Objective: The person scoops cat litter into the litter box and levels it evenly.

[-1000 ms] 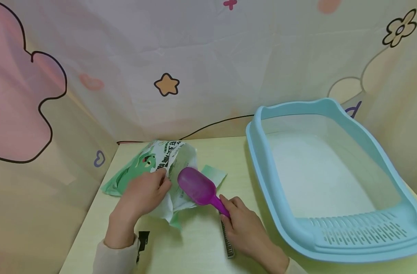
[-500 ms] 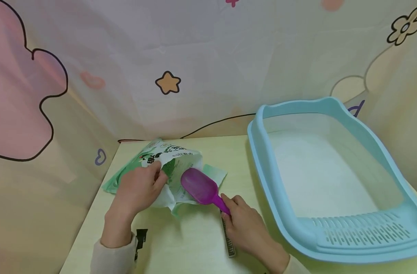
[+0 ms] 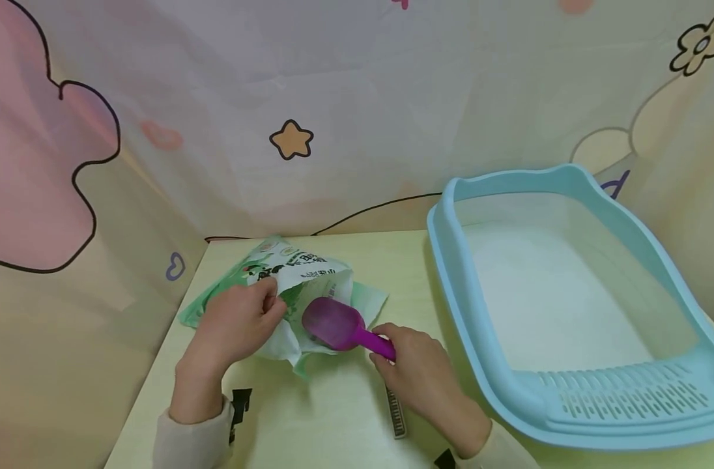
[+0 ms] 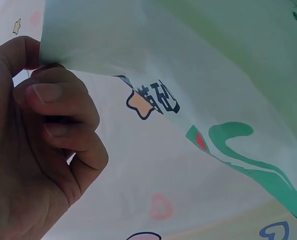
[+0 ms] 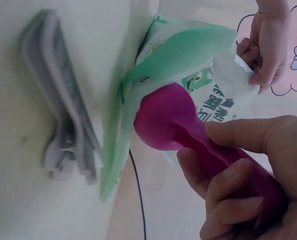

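Note:
A green and white plastic bag [image 3: 310,259] with printed lettering lies on the table, its torn mouth facing right and forward. My left hand [image 3: 236,319] pinches the upper edge of that mouth between thumb and curled fingers, lifting it, as the left wrist view also shows. My right hand [image 3: 421,368] grips the handle of a purple scoop [image 3: 332,324]. The scoop's bowl is at the bag's mouth; in the right wrist view it overlaps the green edge of the bag [image 5: 188,50]. The bag's contents are hidden.
A large light-blue litter box [image 3: 451,280] with a slotted front ledge stands on the right. A grey nail clipper [image 5: 63,95] lies on the table near my right hand. A green scrap [image 3: 369,301] sits behind the scoop. A printed curtain [image 3: 363,117] hangs behind.
My left hand has raised the bag's edge, so the mouth gapes wider. The scoop has swung flatter, its bowl moving left and slightly down toward the mouth. The view has shifted slightly.

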